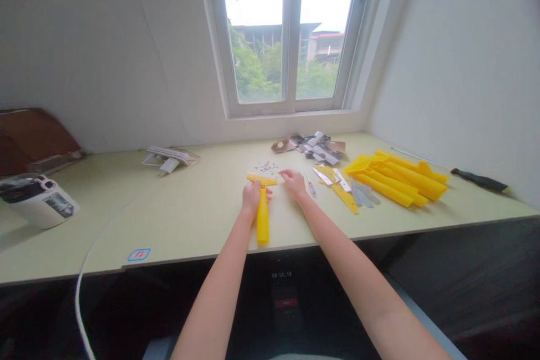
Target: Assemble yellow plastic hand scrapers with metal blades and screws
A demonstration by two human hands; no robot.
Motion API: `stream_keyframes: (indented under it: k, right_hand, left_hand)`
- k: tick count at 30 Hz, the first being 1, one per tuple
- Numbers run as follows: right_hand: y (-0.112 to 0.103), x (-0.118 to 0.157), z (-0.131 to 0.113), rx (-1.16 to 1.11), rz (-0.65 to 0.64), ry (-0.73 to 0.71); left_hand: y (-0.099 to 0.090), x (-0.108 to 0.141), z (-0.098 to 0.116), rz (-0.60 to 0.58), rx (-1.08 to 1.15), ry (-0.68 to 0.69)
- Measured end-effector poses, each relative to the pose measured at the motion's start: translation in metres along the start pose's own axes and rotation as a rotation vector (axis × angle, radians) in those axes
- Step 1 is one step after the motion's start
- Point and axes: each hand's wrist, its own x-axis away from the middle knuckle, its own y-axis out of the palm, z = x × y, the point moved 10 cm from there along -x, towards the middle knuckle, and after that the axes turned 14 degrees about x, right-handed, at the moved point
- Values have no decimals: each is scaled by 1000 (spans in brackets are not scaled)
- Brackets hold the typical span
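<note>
Left hand (252, 198) is clamped round the neck of a yellow plastic T-shaped scraper (262, 219), just below the crossbar, fingers curled over. The scraper lies flat on the desk, long axis pointing at the person, crossbar far, handle end close to the front edge. Right hand (294, 184) sits just right of the crossbar, fingertips (283, 174) bunched and pointing left towards a small scatter of silver metal screws (266, 166) just beyond it. Can't tell if they pinch anything.

Surface is a pale cream laminate desk (202, 225). To the right: a slim small screwdriver (311, 187), grey metal blades (363, 194), a heap of yellow plastic scraper parts (396, 180), a black-handled screwdriver (478, 180). Behind: mixed cardboard and black packaging (312, 146) under a white-framed window (289, 28). Far left: a white power strip (166, 157).
</note>
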Motion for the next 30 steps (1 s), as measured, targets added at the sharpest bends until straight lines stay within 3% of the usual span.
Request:
stream_keyframes:
  k: [4, 8, 17, 21, 24, 27, 30]
  right_hand:
    - [8, 0, -5, 227, -50, -46]
    - [13, 1, -16, 386, -66, -92]
    - [10, 3, -14, 434, -83, -47]
    - [3, 3, -4, 276, -81, 13]
    - [-7, 5, -4, -29, -51, 41]
    - [-4, 11, -24, -351, -140, -63]
    - [5, 18, -41, -465, -260, -153]
  left_hand:
    - [-9, 0, 4, 79, 76, 49]
    - [-8, 1, 5, 66, 75, 58]
    - [1, 4, 4, 19, 17, 16]
    - [2, 2, 2, 8, -17, 16]
    - [2, 1, 2, -9, -40, 26]
    - [4, 1, 2, -32, -56, 28]
    - [6, 1, 1, -46, -56, 24]
